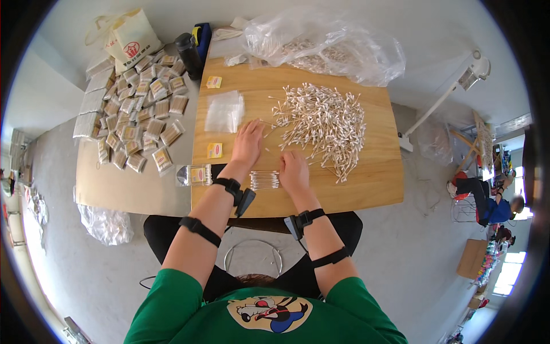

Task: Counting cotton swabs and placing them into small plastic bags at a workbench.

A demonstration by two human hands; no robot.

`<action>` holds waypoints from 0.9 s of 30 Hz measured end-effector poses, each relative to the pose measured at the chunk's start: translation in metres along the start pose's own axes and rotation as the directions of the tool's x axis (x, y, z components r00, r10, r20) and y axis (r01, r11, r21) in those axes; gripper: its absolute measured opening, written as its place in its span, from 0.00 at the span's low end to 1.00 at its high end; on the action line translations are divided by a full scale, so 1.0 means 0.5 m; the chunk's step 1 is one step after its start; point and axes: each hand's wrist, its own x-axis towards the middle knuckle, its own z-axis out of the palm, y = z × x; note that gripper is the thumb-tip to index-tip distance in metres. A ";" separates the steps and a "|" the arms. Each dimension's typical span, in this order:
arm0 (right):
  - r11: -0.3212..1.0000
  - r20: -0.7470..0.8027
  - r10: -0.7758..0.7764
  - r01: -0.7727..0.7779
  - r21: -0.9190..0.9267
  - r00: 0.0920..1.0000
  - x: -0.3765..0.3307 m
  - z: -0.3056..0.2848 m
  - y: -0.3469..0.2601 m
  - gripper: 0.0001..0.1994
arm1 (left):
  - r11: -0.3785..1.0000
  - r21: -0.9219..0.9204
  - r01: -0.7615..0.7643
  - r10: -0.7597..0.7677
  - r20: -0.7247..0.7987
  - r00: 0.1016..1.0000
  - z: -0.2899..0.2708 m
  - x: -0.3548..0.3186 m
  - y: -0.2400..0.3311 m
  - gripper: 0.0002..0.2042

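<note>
My left hand reaches over the wooden table with its fingers stretched out, palm down. Its fingertips are close to a few stray cotton swabs at the left edge of a big loose heap of white-tipped cotton swabs. My right hand rests below the heap with its fingers curled in; whatever they may hold is hidden. Against the left side of that hand lies a neat row of cotton swabs, set side by side. Left of my left forearm is a small clear packet of swabs with a yellow label.
Clear flat bags lie between two yellow label cards. Many filled swab packets cover the left table, with a dark bottle and a cloth bag behind. A large plastic bag of swabs sits at the back.
</note>
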 end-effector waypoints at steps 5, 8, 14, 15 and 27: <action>0.977 0.017 -0.142 0.137 0.164 0.990 -0.005 -0.002 0.008 0.01 | 0.991 0.132 -0.025 0.015 0.077 0.997 0.017 0.048 -0.036 0.14; 0.973 0.056 -0.107 0.092 0.212 0.993 0.005 -0.006 0.022 0.02 | 0.994 0.110 -0.005 -0.012 0.151 0.988 0.015 0.041 -0.019 0.11; 0.984 -0.007 0.048 -0.046 0.170 0.999 0.041 0.000 0.008 0.05 | 0.998 0.065 0.020 -0.026 0.101 0.995 -0.021 -0.041 0.026 0.05; 0.984 -0.007 0.046 -0.044 0.173 0.999 0.042 0.003 0.009 0.05 | 0.998 0.054 0.028 -0.032 0.082 0.996 -0.024 -0.052 0.028 0.05; 0.984 0.172 0.168 -0.157 -0.078 0.971 0.035 -0.009 -0.032 0.05 | 0.997 0.051 0.058 -0.066 0.169 0.983 -0.056 -0.093 0.038 0.04</action>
